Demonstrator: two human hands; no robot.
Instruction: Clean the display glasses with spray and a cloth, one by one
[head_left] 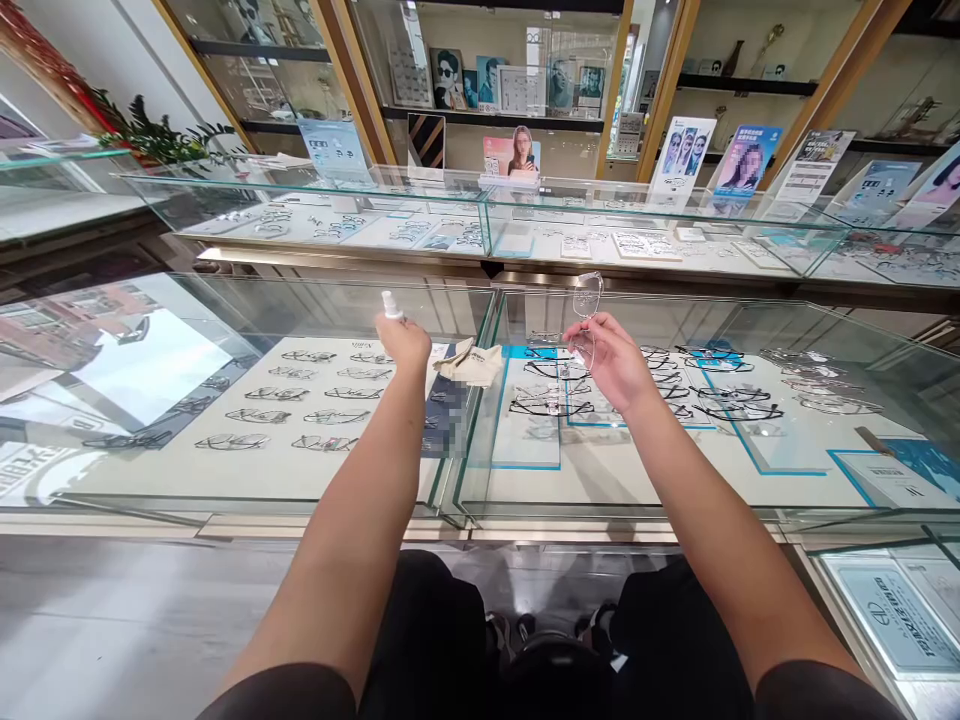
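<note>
My left hand (409,342) is closed around a small white spray bottle (390,305); only its top shows above the fingers. In my right hand (619,368) is a pair of thin-rimmed eyeglasses (588,295), pinched between thumb and fingers. One lens stands upright above the fingertips, the other hangs below them. Between the two hands, a beige cloth (471,365) lies crumpled on the glass counter. The spray bottle and the eyeglasses are apart, both held above the counter.
Rows of eyeglass frames (326,416) lie inside the left display case, and more frames (739,405) fill the right one. A second glass case (337,185) runs behind, with advertising cards (679,160) on top. Grey floor (142,620) shows below the counter.
</note>
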